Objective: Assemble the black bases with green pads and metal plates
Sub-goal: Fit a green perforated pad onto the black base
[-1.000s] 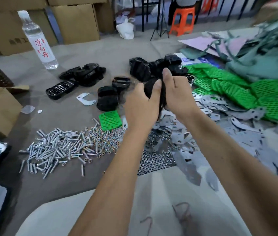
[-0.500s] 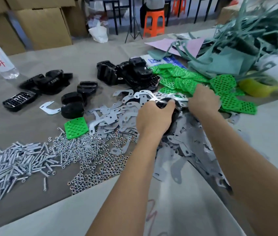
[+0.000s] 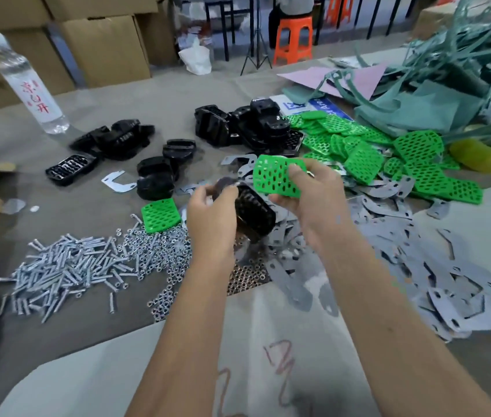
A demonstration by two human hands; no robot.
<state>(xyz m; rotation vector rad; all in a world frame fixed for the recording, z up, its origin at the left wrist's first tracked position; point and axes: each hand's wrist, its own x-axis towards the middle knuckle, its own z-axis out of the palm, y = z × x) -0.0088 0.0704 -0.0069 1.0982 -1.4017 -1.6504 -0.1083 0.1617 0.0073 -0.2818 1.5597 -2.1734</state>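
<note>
My left hand (image 3: 212,215) grips a black base (image 3: 254,210) above the table, its ribbed hollow side turned toward me. Just right of it, my right hand (image 3: 313,194) pinches a green perforated pad (image 3: 274,176), held upright beside the base. A heap of green pads (image 3: 388,152) lies to the right, a spread of grey metal plates (image 3: 418,266) below it, and black bases (image 3: 250,124) are piled behind. One loose green pad (image 3: 160,215) lies flat left of my left hand.
Screws (image 3: 63,269) and nuts (image 3: 160,251) are heaped at the left front. More black bases (image 3: 112,139) and a water bottle (image 3: 27,85) stand at the far left, cardboard boxes (image 3: 103,46) behind. Green offcuts (image 3: 448,85) and a yellow tape roll (image 3: 484,155) sit at the far right.
My right hand reached to the green pad heap and came back with one pad. My left hand kept the black base and lowered it toward me.
</note>
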